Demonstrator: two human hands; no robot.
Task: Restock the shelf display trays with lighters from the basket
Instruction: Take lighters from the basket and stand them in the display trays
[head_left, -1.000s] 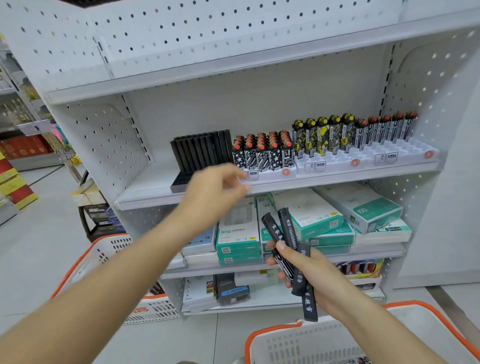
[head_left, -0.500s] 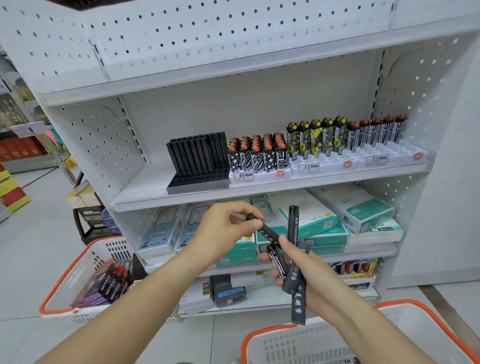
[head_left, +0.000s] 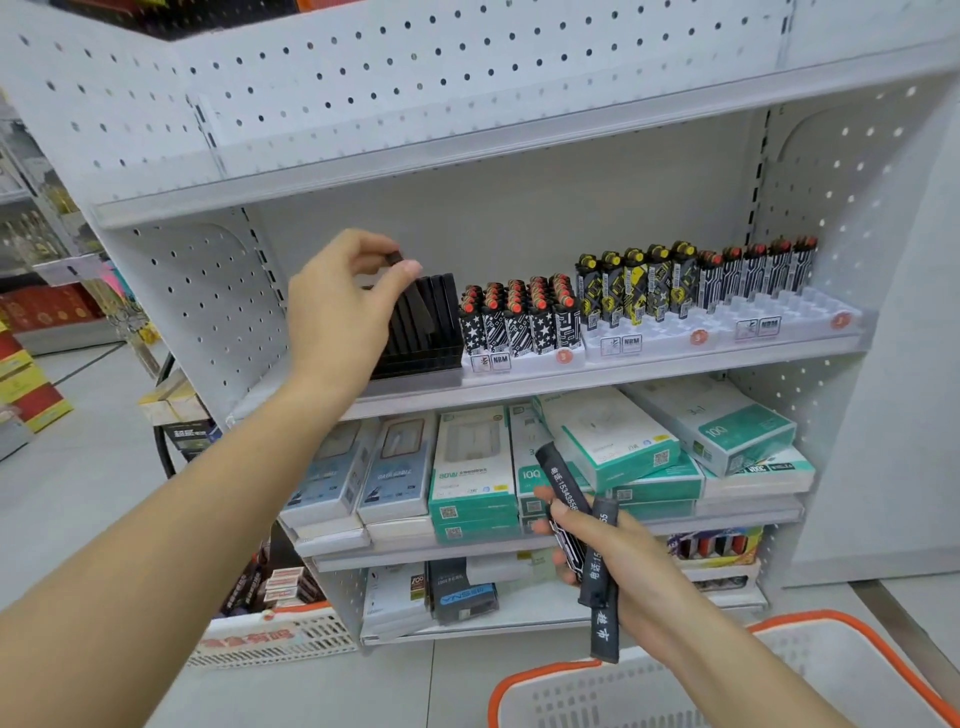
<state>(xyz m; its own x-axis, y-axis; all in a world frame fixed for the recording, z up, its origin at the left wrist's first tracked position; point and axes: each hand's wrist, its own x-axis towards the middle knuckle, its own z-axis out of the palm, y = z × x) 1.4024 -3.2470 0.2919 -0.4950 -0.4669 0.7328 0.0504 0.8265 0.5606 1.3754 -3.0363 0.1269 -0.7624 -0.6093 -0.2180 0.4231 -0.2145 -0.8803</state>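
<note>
Scanning from the left, we find an orange-rimmed basket (head_left: 270, 636) on the floor beside the shelf unit, within reach as a supply point; its contents are only partly visible.

Our left hand (head_left: 343, 306) is raised to the middle shelf (head_left: 649, 371). Its thumb and fingers pinch one slim black lighter (head_left: 410, 296) by the top end, so the lower end stays free to enter the black display tray (head_left: 426, 332). The lighter leans into the tray among the others standing there. We judge it is being seated in a slot; whether it has bottomed out cannot be told, as the hand hides that part of the tray.

Just right of the black tray stand the white display trays (head_left: 675, 332). Their lighters (head_left: 519, 317) stand upright in rows toward the back, with the front sockets bare, so we judge more stock is needed there.

Lower and to the right, our right hand (head_left: 618, 561) is curled round a small bundle of spare black lighters (head_left: 597, 566), fanned out so that one at a time can be drawn off by the other hand. It is held below the working shelf, in front of the boxed goods (head_left: 472, 467).

A second orange-rimmed basket (head_left: 550, 675) sits at the bottom right, directly beneath that hand.
</note>
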